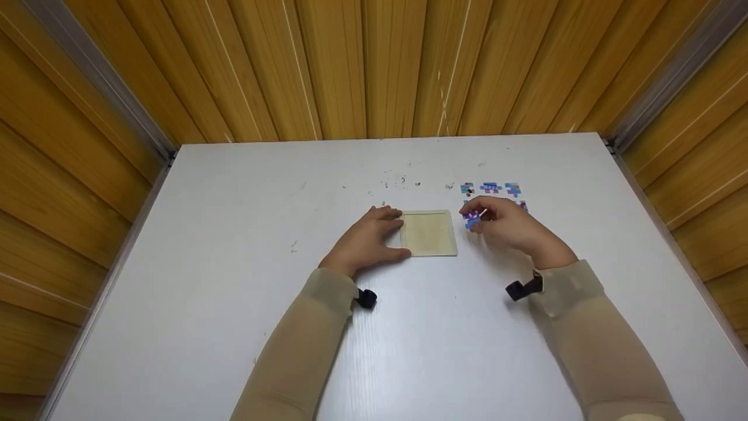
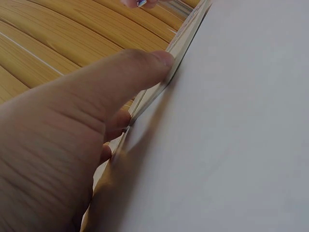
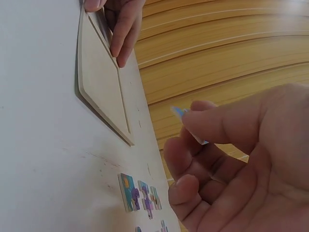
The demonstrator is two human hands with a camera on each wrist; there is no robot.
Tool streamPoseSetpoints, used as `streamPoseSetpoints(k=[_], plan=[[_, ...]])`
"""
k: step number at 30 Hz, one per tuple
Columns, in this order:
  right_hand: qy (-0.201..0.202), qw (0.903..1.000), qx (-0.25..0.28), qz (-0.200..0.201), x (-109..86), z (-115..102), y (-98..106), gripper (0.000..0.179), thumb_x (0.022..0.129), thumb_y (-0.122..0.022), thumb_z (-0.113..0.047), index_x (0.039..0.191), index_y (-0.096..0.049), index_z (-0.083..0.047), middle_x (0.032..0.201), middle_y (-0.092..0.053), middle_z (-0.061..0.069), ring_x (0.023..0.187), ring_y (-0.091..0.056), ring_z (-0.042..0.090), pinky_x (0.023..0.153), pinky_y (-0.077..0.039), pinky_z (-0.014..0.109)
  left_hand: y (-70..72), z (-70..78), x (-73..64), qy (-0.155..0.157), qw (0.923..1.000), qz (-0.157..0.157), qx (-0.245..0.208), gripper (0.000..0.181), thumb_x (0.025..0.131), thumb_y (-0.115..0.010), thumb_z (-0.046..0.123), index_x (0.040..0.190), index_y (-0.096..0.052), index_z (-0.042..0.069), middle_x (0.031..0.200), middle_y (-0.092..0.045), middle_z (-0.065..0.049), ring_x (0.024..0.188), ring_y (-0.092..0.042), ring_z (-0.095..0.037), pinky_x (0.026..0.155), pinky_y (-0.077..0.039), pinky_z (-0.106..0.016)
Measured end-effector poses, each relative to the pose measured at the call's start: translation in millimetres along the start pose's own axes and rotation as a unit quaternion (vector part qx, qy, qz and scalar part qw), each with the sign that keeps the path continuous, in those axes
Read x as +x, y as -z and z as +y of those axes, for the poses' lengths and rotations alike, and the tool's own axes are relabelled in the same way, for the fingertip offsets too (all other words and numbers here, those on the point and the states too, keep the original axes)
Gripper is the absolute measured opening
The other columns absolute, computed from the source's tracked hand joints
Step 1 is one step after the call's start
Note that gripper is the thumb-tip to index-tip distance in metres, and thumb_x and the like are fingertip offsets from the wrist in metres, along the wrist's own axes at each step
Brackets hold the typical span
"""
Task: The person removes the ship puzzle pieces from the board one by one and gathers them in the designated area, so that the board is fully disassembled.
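Note:
A square, pale wooden puzzle tray (image 1: pixel 429 234) with a raised rim lies flat in the head view. My left hand (image 1: pixel 369 237) rests at its left side, thumb on the near corner and fingertips along the left edge. In the left wrist view, the thumb (image 2: pixel 140 70) lies against the tray's rim. My right hand (image 1: pixel 511 228), just right of the tray, pinches a purple and blue jigsaw piece (image 1: pixel 472 220) between thumb and fingers. From the right wrist, that piece (image 3: pixel 181 112) appears edge-on, partly hidden by the thumb.
Loose jigsaw pieces (image 1: pixel 491 187) lie in rows beyond the right hand, some hidden behind it. The white table (image 1: pixel 234 263) has dark scuffs (image 1: pixel 403 180) past the tray. Wood-panelled walls (image 1: pixel 350 70) border the table at the back and sides.

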State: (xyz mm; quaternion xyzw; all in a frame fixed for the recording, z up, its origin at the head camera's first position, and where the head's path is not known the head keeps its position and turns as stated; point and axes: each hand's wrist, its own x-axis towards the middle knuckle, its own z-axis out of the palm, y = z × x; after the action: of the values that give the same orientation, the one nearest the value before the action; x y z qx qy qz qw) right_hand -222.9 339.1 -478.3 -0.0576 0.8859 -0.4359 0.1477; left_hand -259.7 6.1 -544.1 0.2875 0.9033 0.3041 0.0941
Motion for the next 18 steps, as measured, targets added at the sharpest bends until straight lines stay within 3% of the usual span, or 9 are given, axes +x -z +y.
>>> streamPoseSetpoints(k=[4,10,14,18], plan=[[-0.023,0.9986,0.044,0.016,-0.6,0,5,0.032,0.112,-0.063,-0.01,0.143,-0.069,-0.005,0.136,-0.066,0.016,0.103,-0.06,0.02,0.082,-0.057,0.023,-0.5,0.3,0.1,0.0,1.0,0.0,0.002,0.08,0.094,-0.092,0.048,0.158,-0.066,0.008,0.176,-0.053,0.0,0.173,-0.037,-0.027,0.147,-0.022,-0.04],[-0.021,0.9982,0.047,0.031,-4.7,3,20,0.036,0.113,-0.065,-0.011,0.148,-0.066,-0.003,0.126,-0.068,0.013,0.099,-0.067,0.018,0.084,-0.064,0.023,-1.1,1.3,-0.1,-0.003,1.0,-0.002,0.004,0.079,0.095,-0.091,0.048,0.159,-0.066,0.008,0.176,-0.053,-0.001,0.174,-0.036,-0.027,0.147,-0.024,-0.042],[-0.031,0.9971,0.047,0.052,-9.0,8,36,0.042,0.111,-0.07,-0.01,0.151,-0.059,-0.004,0.115,-0.068,0.005,0.095,-0.069,0.014,0.085,-0.065,0.023,-1.1,1.0,0.2,-0.005,1.0,-0.004,0.005,0.08,0.095,-0.091,0.049,0.159,-0.066,0.008,0.176,-0.052,-0.001,0.174,-0.036,-0.028,0.147,-0.023,-0.042],[-0.028,0.9954,0.06,0.069,-11.5,16,51,0.037,0.111,-0.071,-0.01,0.145,-0.059,0.0,0.106,-0.072,-0.004,0.09,-0.07,0.009,0.083,-0.065,0.022,-0.4,-0.3,-0.3,0.0,1.0,-0.003,0.002,0.081,0.095,-0.091,0.049,0.16,-0.065,0.008,0.176,-0.052,-0.001,0.174,-0.036,-0.029,0.147,-0.024,-0.042]])
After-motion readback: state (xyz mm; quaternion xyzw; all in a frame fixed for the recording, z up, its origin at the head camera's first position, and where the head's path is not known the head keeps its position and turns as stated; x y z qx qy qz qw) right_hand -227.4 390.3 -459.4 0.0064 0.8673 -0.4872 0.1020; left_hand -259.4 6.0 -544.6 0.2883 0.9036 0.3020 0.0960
